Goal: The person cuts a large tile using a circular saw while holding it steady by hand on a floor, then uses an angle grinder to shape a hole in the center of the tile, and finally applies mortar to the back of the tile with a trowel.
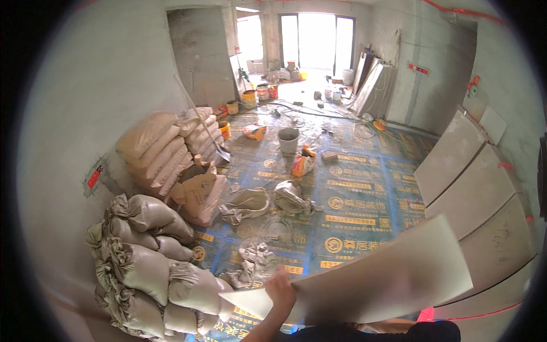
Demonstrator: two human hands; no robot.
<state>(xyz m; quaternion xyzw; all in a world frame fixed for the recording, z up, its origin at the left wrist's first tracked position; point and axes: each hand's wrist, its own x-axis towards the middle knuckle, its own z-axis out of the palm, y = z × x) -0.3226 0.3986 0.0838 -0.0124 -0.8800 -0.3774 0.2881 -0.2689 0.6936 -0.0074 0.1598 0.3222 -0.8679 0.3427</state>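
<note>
Head view: nearest me, the left hand [281, 290] pinches the upper edge of a pale board [393, 271], fingers closed over it; the right hand is hidden, so I cannot tell its grip. The board slants across the near middle toward the right. I judge the work partway: this board is held, not set down, while other boards [461, 191] lean along the right wall. Its left end looks close to the tied sacks [142, 265], its right end to those leaning boards, leaving me little sideways room. Farther on, the covered floor [356, 185] widens between a grey bucket [288, 142] and the right wall; stacked bags [151, 137] edge the left.
</note>
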